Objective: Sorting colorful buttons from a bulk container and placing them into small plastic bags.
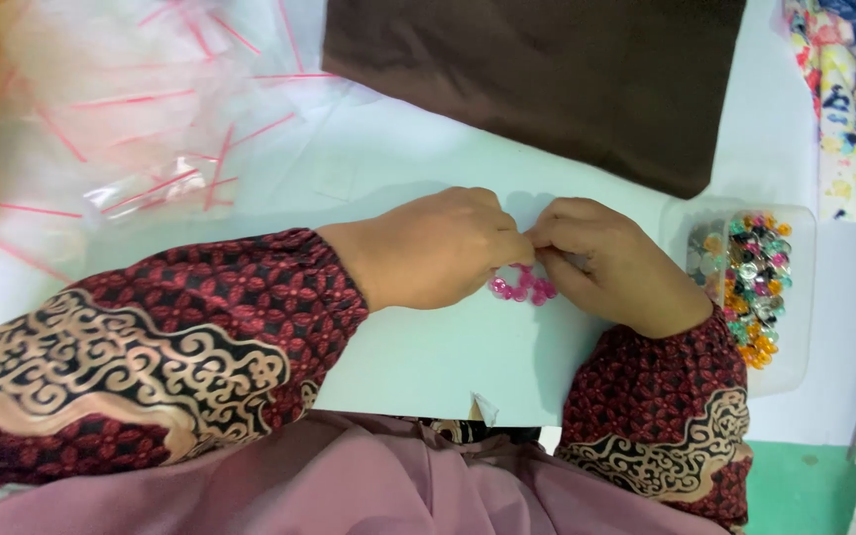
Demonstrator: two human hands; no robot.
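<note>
A: Nearest the lens, a fold of mauve cloth [349, 485] fills the bottom edge, and above it come two patterned sleeves [151, 347] in dark red, black and cream. What sits farther out, reading from the left?

B: A heap of clear plastic bags [141, 119] with red strips lies at the upper left of the white table [418, 347]. Next comes the left hand [433, 248], then the pink bead loop [522, 285], then the right hand [616, 263]. A dark brown cloth [547, 79] lies beyond them, and a clear tray of mixed coloured beads [755, 287] stands just right of the right wrist. Floral fabric [844, 99] shows at the top right corner.

A: How do the hands hold the loop?

B: Both are closed on it, fingertips pinched together at its upper part, knuckles nearly touching. The loop hangs between them, low over the table in the middle of the picture; whether it rests on the surface cannot be told.

A: And how would it handle?

B: Judging by its look, it is very light and limp, a string of small round glossy beads that would sag and twist freely. The beads seem smooth and likely slippery, and an open end could shed them. A pinch on the thread beside the end bead, or on two neighbouring beads, looks the surest hold.
</note>
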